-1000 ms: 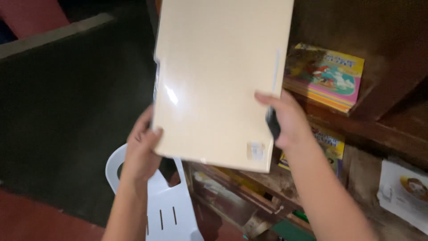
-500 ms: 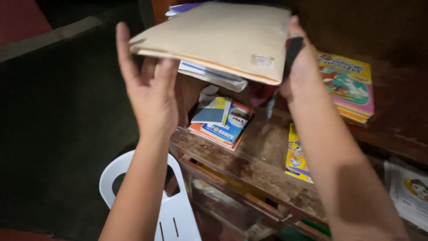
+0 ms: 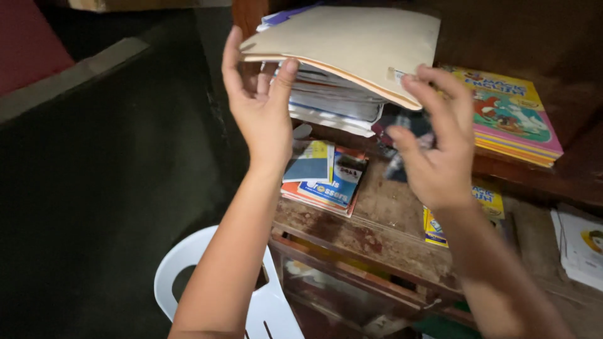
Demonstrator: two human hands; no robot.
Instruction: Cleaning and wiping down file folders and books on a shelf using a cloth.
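A tan paper folder (image 3: 352, 44) lies flat on top of a stack of papers and books (image 3: 333, 100) on a dark wooden shelf. My left hand (image 3: 257, 113) is raised with its fingers apart. Its fingertips rest against the folder's left corner and its thumb touches the edge just beneath. My right hand (image 3: 440, 150) is at the folder's near right edge, index finger on it. A small dark object (image 3: 405, 125), blurred, sits between thumb and palm.
A colourful children's book stack (image 3: 509, 113) lies on the shelf to the right. Thin booklets (image 3: 326, 176) and a yellow book (image 3: 487, 201) lie on the worn wooden ledge (image 3: 377, 238) below. A white plastic chair (image 3: 188, 270) stands underneath, and more papers (image 3: 581, 245) lie far right.
The folder went from upright in both hands to flat on the stack. My left hand came up to its corner, and my right hand slid back from its edge.
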